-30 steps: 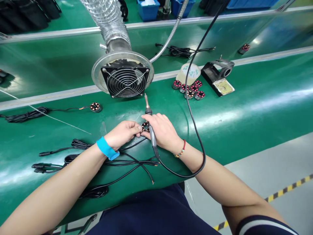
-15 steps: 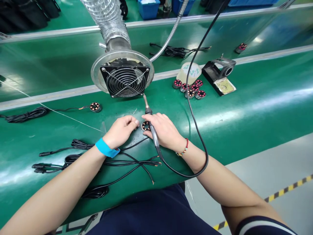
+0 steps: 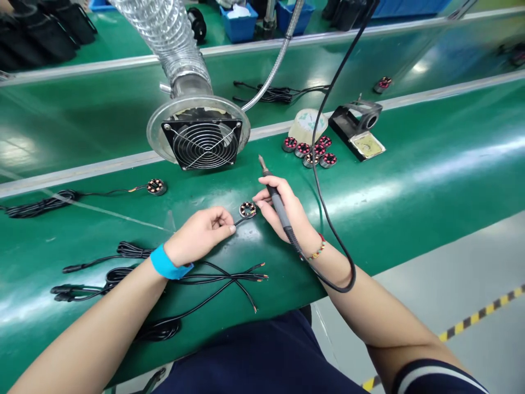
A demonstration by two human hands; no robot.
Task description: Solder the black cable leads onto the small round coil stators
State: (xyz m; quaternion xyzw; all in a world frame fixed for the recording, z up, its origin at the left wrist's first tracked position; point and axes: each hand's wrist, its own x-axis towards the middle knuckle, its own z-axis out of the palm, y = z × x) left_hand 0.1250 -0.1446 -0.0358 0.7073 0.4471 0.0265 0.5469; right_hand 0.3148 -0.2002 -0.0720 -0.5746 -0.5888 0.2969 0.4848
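My left hand (image 3: 203,232) pinches a black cable (image 3: 240,221) close to where it joins a small round motor stator (image 3: 247,209). The stator lies on the green bench, its ring of copper windings facing up. A soldering iron (image 3: 278,203) rests in my right hand (image 3: 296,219), its tip pointing up and away from me, clear of the stator. The thumb and fingertips of that hand are beside the stator's right edge; whether they touch it I cannot tell. Below my left hand, several black cables (image 3: 229,278) with bared ends lie on the bench.
A fume extractor fan (image 3: 207,145) hangs ahead of my hands. Several stators (image 3: 302,149) stand by a whitish container (image 3: 307,126), left of the iron stand (image 3: 356,126). Another stator (image 3: 156,186) with a cable lies at left. The iron's cord (image 3: 328,200) loops over my right forearm.
My right hand has moved right and away from the stator, taking the soldering iron with it. My left hand now has the stator's cable between its fingers. The view has shifted slightly.
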